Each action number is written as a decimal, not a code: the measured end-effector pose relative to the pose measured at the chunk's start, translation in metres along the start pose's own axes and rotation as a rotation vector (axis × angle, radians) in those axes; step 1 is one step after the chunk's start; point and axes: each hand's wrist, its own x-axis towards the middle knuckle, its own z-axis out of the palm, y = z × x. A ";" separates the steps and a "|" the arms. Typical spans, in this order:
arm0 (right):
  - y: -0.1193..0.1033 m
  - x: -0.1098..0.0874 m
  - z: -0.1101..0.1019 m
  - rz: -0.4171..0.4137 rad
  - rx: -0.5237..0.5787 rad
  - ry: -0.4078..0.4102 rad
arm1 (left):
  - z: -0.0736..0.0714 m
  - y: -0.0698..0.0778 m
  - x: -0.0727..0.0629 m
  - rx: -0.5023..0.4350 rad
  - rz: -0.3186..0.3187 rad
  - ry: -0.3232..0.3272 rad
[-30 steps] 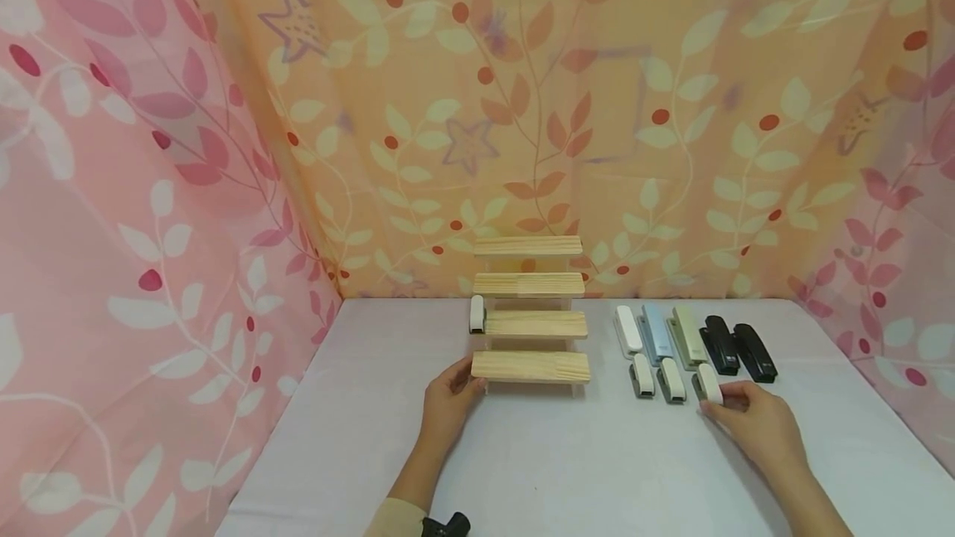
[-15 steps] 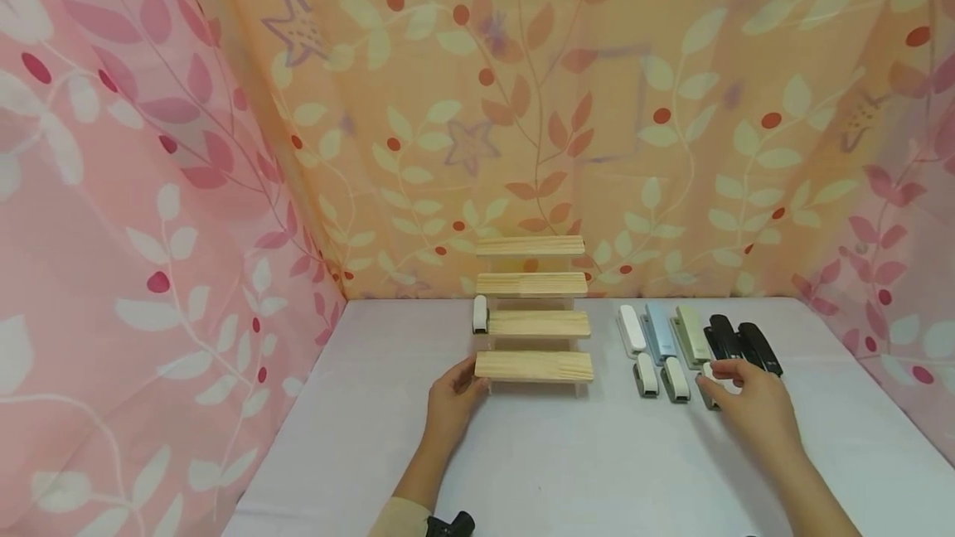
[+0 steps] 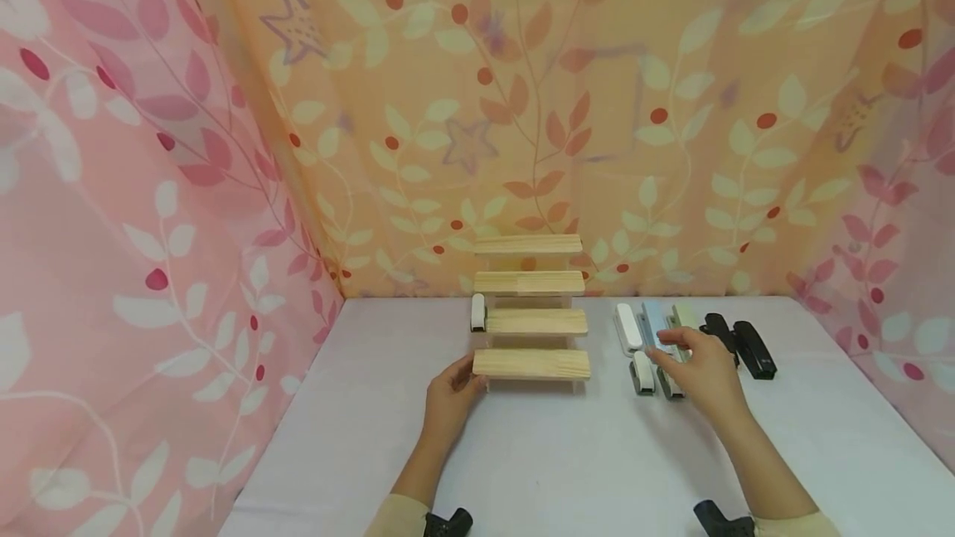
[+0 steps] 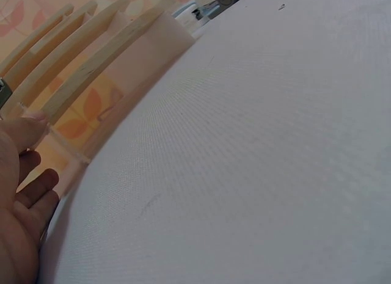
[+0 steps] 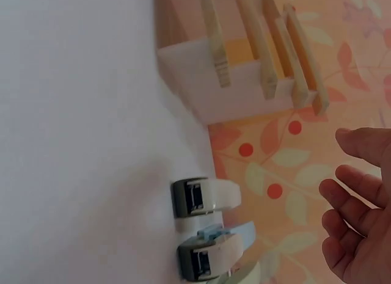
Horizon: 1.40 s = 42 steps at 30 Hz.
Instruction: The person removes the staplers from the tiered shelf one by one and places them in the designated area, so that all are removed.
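Observation:
In the head view, a tiered wooden display rack (image 3: 531,364) stands on clear side supports. My left hand (image 3: 450,398) grips the left end of its lowest board, with the thumb (image 4: 27,130) at the board's edge in the left wrist view. A small white stapler (image 3: 478,312) sits at the left end of the second board up. My right hand (image 3: 701,371) hovers over the stapler group, thumb and fingers apart and nothing between them in the right wrist view. Below it are small white staplers (image 5: 208,195). The spot where a third stood is hidden by the hand.
Behind the small staplers stand a long white stapler (image 3: 628,328), a light blue one (image 3: 654,323), a pale green one (image 3: 683,316) and black ones (image 3: 754,350). A patterned curtain (image 3: 418,106) rises behind the white tabletop (image 3: 537,462).
My right hand has left the rightmost small white stapler and moved left, over the middle of the group. The left hand keeps its place on the rack.

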 end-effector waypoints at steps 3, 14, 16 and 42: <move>-0.012 0.005 0.007 -0.025 0.017 0.005 | 0.000 -0.001 -0.002 0.007 -0.006 -0.001; -0.065 0.023 0.042 -0.164 0.145 0.004 | 0.002 -0.005 -0.004 -0.012 -0.031 -0.011; -0.076 0.026 0.048 -0.180 0.167 -0.006 | 0.002 -0.005 -0.004 -0.008 -0.016 -0.014; -0.168 0.049 0.128 -0.258 0.318 -0.097 | -0.001 -0.004 0.002 -0.039 -0.002 -0.015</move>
